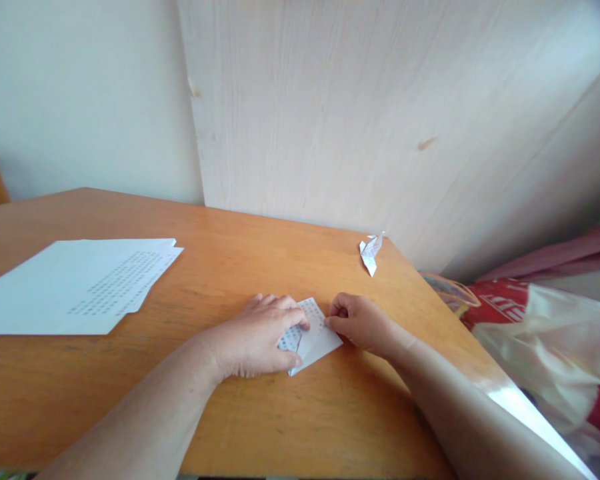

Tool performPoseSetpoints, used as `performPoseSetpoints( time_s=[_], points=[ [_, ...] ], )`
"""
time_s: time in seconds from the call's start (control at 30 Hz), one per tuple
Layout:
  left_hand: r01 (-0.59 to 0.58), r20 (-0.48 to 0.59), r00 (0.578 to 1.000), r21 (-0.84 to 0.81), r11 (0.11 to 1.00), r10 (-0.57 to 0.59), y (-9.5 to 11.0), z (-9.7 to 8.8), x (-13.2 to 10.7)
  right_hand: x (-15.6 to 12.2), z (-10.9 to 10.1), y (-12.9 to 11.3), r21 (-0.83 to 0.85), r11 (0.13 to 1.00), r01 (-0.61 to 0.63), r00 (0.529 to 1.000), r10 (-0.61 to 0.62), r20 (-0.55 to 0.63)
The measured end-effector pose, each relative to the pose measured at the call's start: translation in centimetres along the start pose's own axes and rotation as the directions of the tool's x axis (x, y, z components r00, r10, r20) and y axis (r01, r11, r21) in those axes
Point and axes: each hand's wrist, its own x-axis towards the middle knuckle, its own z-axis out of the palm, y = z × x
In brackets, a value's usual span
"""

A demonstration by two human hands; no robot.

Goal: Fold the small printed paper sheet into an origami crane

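left hand (263,339) half open, pressing folded paper (317,343) on counter (280,427); right hand (357,323) curled closed, pinching its upper right edge.

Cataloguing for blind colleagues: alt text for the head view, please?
A person's left-hand grip rests on folded paper on a wooden table; the right-hand grip seems to pinch the paper's right edge. A paper figure lies near the far-right corner, printed sheets at left.
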Motion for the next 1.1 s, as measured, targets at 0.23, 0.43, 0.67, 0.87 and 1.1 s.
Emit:
performPoseSetpoints(
  time_s=[0.23, 0.43, 0.67, 0.87, 1.1],
  points=[
    [0.009, -0.001, 1.000, 0.004, 1.000, -0.009, 0.0, -0.1, -0.1, 0.1, -0.2, 0.0, -0.015, 1.000, 0.016, 0.999, -0.017, -0.035],
    [0.010, 0.007, 1.000, 0.001, 1.000, -0.010, -0.1, -0.1, -0.1, 0.0, -0.2, 0.0, -0.003, 1.000, 0.010, 1.000, -0.011, -0.015],
    [-0.006, -0.005, 1.000, -0.004, 1.000, 0.006, -0.2, -0.1, -0.1, -0.1, 0.1, -0.1, -0.033, 0.999, 0.026, 0.999, -0.028, -0.043],
    [0.000, -0.012, 1.000, -0.006, 1.000, 0.000, -0.1, -0.1, -0.1, -2.1, 0.1, -0.9, -0.187, 0.935, 0.302, 0.932, -0.331, -0.148],
    [-0.020, -0.027, 0.999, 0.018, 1.000, 0.021, -0.2, 0.1, -0.1, -2.8, 0.1, -1.6, -0.233, 0.899, 0.371, 0.921, -0.388, -0.032]
  ],
)
